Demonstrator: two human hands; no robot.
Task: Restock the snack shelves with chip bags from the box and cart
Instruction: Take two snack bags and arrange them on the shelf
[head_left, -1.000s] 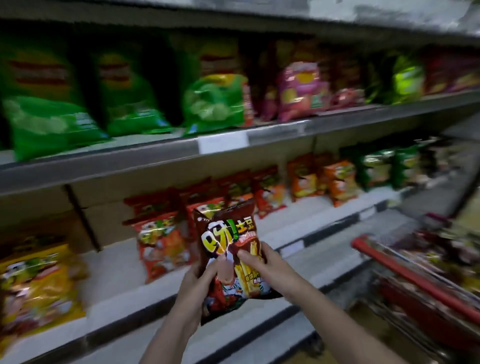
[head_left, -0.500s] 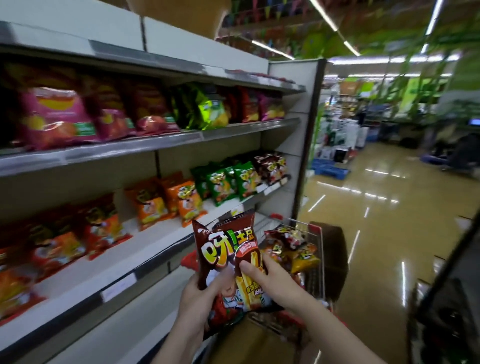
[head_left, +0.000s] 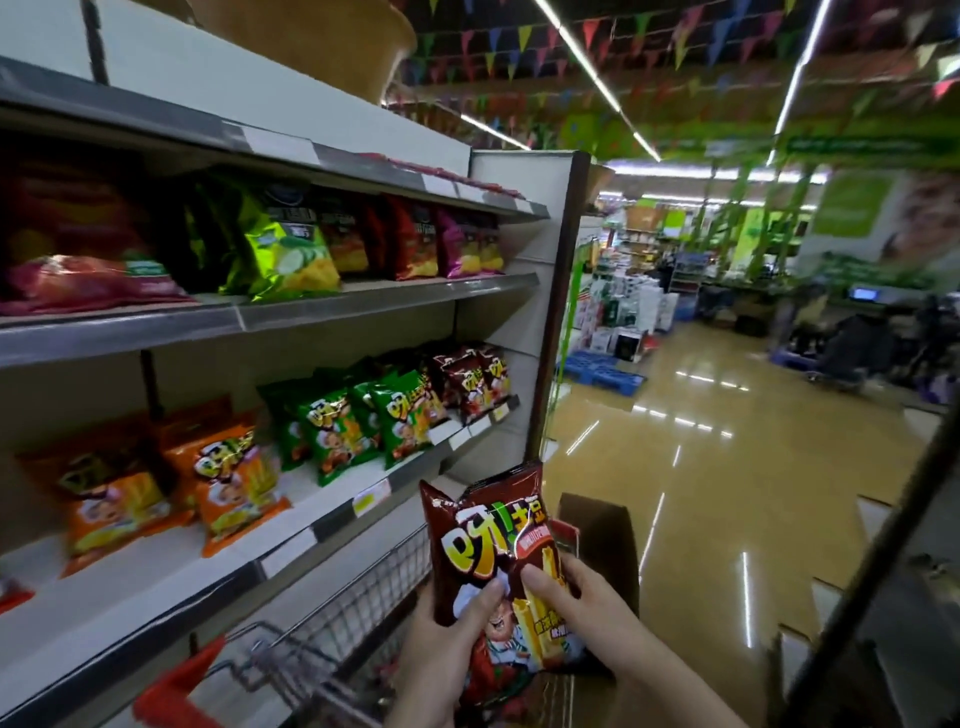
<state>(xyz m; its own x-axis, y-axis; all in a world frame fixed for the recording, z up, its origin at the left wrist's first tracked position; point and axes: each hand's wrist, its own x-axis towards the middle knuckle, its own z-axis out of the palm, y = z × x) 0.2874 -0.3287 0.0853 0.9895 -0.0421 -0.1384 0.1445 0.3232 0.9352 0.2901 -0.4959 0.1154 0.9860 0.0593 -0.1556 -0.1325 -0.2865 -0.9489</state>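
A dark red chip bag (head_left: 485, 540) with yellow lettering stands upright in front of me, over the cart. My left hand (head_left: 447, 644) grips its lower left side, thumb on the front. My right hand (head_left: 587, 608) holds its lower right side, thumb pressed on the front. On the lower shelf (head_left: 311, 535) to my left stand orange bags (head_left: 228, 483), green bags (head_left: 363, 421) and, at the far end, matching dark red bags (head_left: 472, 379). A wire cart (head_left: 332, 623) with a red handle sits below my hands, and a brown cardboard box (head_left: 602, 540) stands behind the bag.
The upper shelf (head_left: 363, 301) holds larger pink, green and red bags. The shelving ends at a white end panel (head_left: 550, 312). A shiny open aisle floor (head_left: 727, 467) stretches to the right. A dark pole (head_left: 872, 545) slants across the right edge.
My view has swung right, from facing the shelf to looking along it toward the aisle. Both hands keep the same hold on the dark red bag. The cart and box now lie under it.
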